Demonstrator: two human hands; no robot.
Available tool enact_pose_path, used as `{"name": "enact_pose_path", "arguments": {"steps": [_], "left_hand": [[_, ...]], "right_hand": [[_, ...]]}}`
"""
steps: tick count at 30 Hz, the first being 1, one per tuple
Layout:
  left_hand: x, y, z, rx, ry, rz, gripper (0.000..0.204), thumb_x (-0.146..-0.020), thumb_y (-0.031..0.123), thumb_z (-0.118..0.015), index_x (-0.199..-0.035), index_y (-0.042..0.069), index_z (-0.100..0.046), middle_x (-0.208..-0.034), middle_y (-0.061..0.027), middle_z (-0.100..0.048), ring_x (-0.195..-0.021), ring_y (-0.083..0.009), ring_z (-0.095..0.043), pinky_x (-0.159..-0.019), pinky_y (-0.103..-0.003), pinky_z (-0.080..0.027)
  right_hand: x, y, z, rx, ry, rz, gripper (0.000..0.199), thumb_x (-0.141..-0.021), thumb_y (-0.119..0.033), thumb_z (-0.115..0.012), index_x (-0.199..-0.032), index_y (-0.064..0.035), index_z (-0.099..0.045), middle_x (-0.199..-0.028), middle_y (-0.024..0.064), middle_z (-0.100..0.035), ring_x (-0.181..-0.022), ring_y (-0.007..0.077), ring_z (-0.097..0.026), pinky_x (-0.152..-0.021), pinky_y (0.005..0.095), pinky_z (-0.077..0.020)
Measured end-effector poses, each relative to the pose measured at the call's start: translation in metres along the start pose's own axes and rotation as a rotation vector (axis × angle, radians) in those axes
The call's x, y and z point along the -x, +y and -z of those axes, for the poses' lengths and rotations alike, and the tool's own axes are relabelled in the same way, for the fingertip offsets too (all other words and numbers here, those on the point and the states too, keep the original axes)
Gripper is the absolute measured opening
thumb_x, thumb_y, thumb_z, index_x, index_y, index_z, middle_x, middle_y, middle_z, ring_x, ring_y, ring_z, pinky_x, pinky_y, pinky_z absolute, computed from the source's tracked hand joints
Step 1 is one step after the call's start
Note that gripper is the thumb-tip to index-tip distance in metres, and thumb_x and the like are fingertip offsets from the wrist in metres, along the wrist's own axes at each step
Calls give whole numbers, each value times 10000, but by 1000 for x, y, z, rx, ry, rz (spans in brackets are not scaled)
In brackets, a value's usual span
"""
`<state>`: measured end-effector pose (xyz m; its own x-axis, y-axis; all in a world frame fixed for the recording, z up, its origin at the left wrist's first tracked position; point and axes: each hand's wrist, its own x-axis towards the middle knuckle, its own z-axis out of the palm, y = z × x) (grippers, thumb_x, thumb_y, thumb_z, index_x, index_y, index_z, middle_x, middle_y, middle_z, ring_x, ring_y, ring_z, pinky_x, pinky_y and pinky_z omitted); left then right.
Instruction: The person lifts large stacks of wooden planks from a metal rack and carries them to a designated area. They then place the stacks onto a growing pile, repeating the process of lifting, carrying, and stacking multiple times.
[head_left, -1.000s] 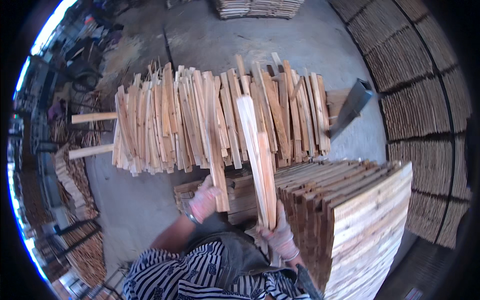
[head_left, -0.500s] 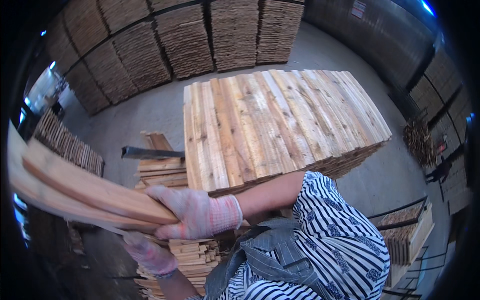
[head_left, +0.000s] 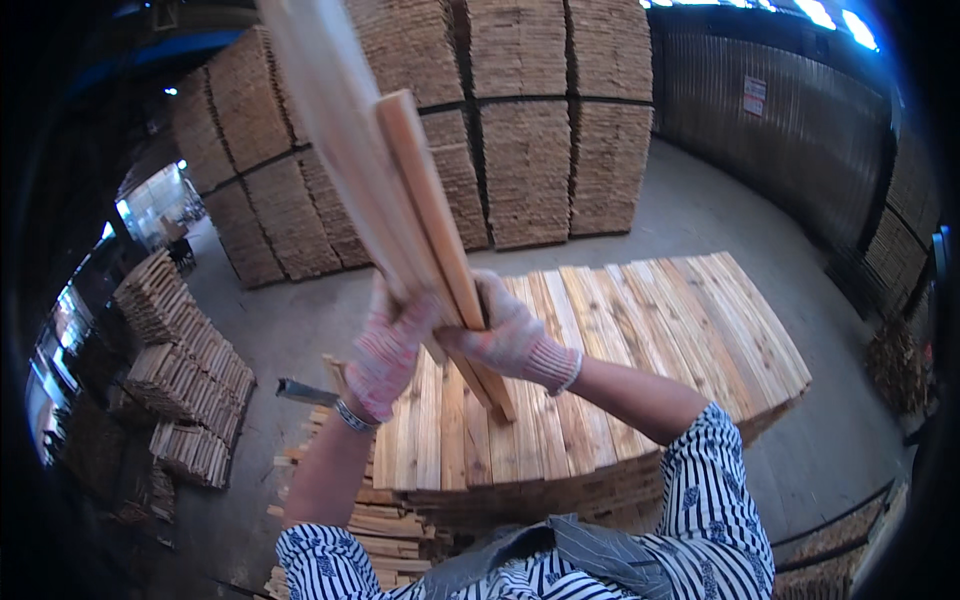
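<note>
Several long wooden boards (head_left: 345, 130) are held in a bunch before me, tilted up and away, their far ends blurred and cut off at the top. One shorter reddish board (head_left: 425, 190) lies along their right side. My left hand (head_left: 392, 345), in a pink-stained knit glove, is closed round the bunch from the left. From the right, my right hand (head_left: 510, 335) grips the same boards, its glove whitish pink. The boards' near ends hang over a wide stack of planks (head_left: 610, 350), whose top layer lies side by side; I cannot tell whether they touch it.
Tall lumber stacks (head_left: 525, 170) stand at the back. To the left are lower wood piles (head_left: 190, 390). A dark metal bar (head_left: 305, 390) juts out beside the plank stack, above loose wood pieces (head_left: 395, 545). A corrugated wall (head_left: 770, 110) runs along the back right.
Both hands have swung the boards from the lower left to the middle, over the plank stack. The boards pointed left before and now point up and away. My view has tilted upward.
</note>
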<state>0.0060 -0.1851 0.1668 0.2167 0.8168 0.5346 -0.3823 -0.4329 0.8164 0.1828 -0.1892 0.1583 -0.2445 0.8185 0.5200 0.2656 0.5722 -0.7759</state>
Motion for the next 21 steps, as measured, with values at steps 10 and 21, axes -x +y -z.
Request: {"name": "enact_pose_path", "arguments": {"steps": [10,21], "left_hand": [[-39,-21,-12,-21,-52,101,690,-928,149,-710,-1495,88,-322,-1363,-67,-529,-1267,-180,-506,-1074,-345,-436],[-165,-14,60,-285,-30,151,461,-925,91,-644,-1343,16,-465,-1004,-108,-672,-964,-219,-662,-827,-366,-559]], "right_hand": [[-34,58,26,-109,-136,-19,764,-783,-336,-840,-1307,-12,-387,-1132,137,-642,-1072,193,-627,-925,313,-524],[-1,27,237,695,-142,-300,571,-800,-247,-822,-1259,-93,-520,-1079,109,-691,-984,220,-683,-890,362,-569]]}}
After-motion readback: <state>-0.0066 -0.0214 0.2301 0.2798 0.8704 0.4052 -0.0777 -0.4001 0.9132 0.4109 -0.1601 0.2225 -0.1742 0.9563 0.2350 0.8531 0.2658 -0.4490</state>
